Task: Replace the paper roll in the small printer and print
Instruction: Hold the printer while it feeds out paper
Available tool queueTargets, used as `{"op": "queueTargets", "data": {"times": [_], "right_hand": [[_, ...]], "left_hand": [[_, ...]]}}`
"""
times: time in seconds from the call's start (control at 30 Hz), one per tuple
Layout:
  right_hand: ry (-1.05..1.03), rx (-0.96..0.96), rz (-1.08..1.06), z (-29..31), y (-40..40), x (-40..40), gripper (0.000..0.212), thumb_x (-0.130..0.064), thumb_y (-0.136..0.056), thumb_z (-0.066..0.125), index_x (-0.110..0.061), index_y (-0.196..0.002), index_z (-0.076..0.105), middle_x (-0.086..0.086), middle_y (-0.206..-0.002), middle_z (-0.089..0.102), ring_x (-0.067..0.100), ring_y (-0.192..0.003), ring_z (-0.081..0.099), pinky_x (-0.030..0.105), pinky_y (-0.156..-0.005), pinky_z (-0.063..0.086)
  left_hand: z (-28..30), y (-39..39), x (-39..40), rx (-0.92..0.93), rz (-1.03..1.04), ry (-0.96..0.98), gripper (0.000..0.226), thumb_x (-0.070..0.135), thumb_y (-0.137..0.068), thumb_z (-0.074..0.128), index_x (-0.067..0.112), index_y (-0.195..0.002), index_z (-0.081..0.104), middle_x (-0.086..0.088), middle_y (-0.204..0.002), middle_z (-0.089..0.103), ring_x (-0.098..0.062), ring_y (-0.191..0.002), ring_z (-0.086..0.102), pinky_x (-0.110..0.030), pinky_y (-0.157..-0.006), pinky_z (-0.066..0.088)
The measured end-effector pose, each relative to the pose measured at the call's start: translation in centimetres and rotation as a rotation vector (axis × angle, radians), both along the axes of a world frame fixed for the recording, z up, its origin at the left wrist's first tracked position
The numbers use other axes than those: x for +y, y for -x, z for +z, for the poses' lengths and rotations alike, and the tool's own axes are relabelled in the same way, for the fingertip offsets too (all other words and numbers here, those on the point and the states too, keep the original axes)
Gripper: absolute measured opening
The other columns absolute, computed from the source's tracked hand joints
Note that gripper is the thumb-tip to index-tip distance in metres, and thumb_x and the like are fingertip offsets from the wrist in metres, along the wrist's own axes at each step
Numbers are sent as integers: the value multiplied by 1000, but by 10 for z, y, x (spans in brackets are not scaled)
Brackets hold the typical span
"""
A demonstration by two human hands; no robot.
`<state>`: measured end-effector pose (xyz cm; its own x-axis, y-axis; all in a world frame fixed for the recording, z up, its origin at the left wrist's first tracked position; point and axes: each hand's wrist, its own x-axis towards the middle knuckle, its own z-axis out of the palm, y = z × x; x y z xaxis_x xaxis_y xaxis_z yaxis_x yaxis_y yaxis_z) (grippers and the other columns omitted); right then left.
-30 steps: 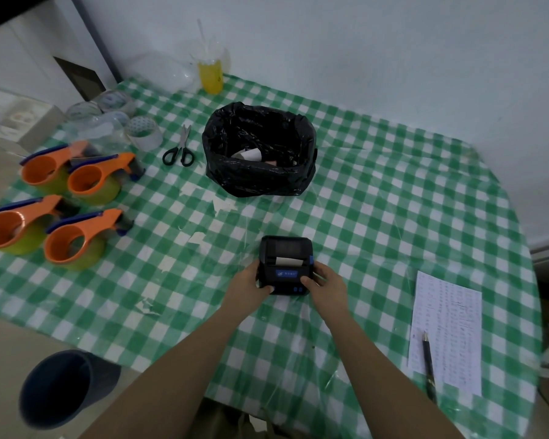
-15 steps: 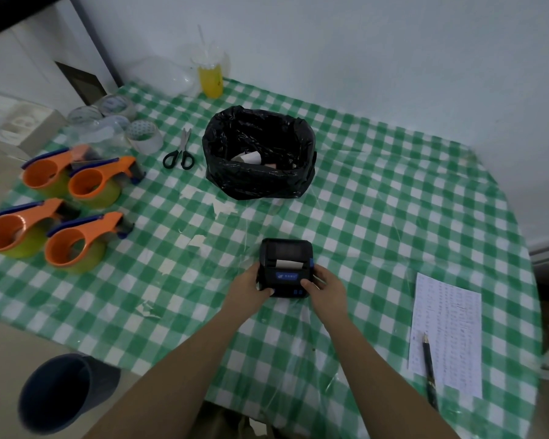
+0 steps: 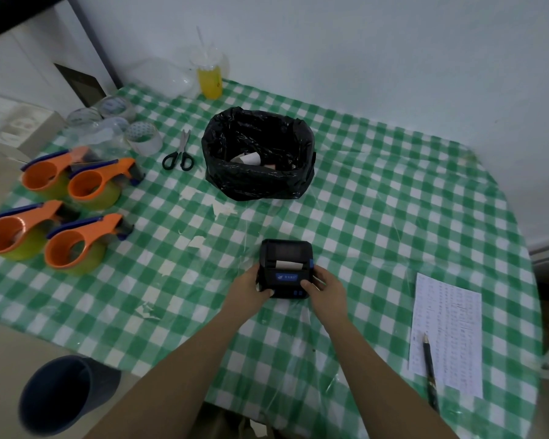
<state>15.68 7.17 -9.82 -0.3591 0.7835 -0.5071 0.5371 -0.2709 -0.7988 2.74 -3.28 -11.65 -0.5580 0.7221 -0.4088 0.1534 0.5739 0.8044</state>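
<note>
Little has moved since the earlier frame: both hands stay on the small printer, paper strip showing at its slot. It sits on the bench, clasped between left hand and right hand, thumbs on top. Best steady it and press the buttons squarely.
</note>
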Motion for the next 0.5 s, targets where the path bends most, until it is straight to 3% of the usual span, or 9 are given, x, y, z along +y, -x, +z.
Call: {"op": "queueTargets", "data": {"times": [0.5], "right_hand": [[1,1,5,-1,-1,1,45,-3,-85,61,-9,-129,51,12,-128,61,23,-116,58,35,-99,47]], "left_hand": [[-3,1,0,6,-2,7,58,5,-76,68,13,-129,46,-12,-123,64,-26,-113,59,-39,-99,48]]}}
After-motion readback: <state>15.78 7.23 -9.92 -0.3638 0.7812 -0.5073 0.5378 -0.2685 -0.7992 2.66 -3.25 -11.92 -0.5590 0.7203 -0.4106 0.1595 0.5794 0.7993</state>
